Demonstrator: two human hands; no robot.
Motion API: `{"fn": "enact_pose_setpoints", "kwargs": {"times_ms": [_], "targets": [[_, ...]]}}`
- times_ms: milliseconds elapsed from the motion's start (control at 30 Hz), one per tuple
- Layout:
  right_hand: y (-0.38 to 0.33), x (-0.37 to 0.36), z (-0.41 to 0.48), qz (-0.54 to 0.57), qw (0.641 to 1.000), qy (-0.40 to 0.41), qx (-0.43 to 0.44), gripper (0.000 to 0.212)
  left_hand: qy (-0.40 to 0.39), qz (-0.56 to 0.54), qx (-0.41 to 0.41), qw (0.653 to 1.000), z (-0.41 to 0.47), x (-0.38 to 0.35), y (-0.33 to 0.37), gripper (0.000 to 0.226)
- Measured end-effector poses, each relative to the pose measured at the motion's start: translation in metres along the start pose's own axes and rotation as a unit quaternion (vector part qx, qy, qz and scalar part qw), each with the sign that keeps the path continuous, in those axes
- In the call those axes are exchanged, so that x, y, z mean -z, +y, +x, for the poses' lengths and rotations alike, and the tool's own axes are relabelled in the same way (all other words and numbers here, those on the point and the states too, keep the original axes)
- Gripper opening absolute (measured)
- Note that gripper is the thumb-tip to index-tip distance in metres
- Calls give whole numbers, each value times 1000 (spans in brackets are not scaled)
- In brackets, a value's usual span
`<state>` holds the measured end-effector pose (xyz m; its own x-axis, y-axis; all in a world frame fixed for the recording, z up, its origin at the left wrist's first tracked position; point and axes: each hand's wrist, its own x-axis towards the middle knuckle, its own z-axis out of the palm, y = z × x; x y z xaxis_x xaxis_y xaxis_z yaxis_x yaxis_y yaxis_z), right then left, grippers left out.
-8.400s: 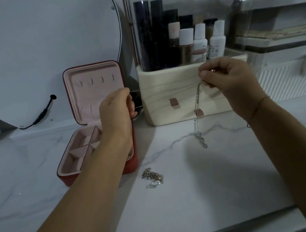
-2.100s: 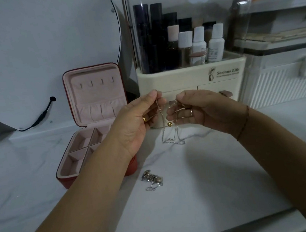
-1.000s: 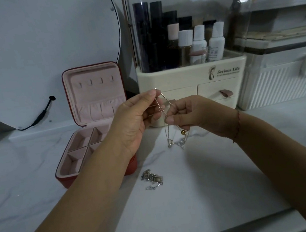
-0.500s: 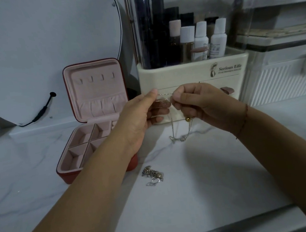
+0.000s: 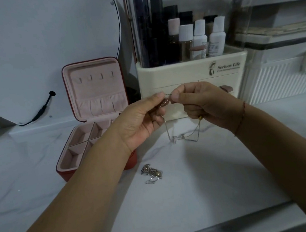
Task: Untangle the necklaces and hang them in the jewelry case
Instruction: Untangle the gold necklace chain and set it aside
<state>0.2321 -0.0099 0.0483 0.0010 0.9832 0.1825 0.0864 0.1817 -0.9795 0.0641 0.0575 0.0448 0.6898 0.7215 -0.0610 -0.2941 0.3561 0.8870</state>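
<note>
At frame centre the fine, limp necklace [image 5: 177,138] is pinched by left grip [image 5: 141,120] and right grip [image 5: 205,105]; likely snag-prone, best held at its ends.

White marble-veined counter [image 5: 202,195], bearing: open red jewelry case [image 5: 94,95] with pink lining, back left; small tangled heap of necklaces [image 5: 152,173], mid-counter, near the case's front right corner; cream cosmetic organizer [image 5: 181,72], back centre; white ribbed container [image 5: 283,82], back right, beside the organizer
</note>
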Motion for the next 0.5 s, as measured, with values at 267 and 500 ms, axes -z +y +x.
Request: {"fn": "enact_pose_setpoints", "kwargs": {"times_ms": [267, 500], "targets": [[2, -2, 0, -43, 999, -5, 1, 7, 82, 157, -72, 982, 3, 2, -5, 5], [8, -6, 3, -82, 996, -18, 0, 11, 72, 185, -97, 975, 1, 1, -7, 14]]}}
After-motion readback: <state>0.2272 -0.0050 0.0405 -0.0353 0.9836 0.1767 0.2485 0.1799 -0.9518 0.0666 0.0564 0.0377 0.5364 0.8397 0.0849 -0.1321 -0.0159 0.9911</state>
